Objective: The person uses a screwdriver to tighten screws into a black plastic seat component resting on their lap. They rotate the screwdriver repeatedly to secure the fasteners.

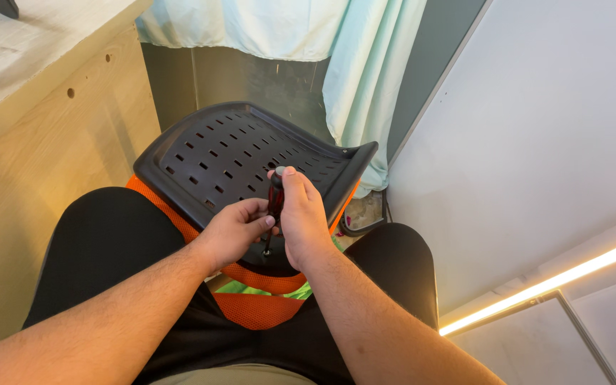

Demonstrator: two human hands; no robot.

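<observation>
A dark grey plastic chair-back panel (pixel 229 153) with many slots rests tilted across my knees, over an orange mesh part (pixel 258 306). My right hand (pixel 304 221) is closed around the red-and-black handle of a screwdriver (pixel 275 196), which stands upright with its shaft pointing down at the panel's near edge. My left hand (pixel 233 232) sits beside it, fingertips pinching low on the handle near the shaft. The screwdriver's tip is hidden behind my hands.
A light wooden cabinet side (pixel 51 157) stands close on the left. Pale green curtains (pixel 365 78) hang behind the panel. A white wall (pixel 536 128) with a lit strip (pixel 550 281) runs along the right. My legs in black trousers (pixel 108 242) fill the foreground.
</observation>
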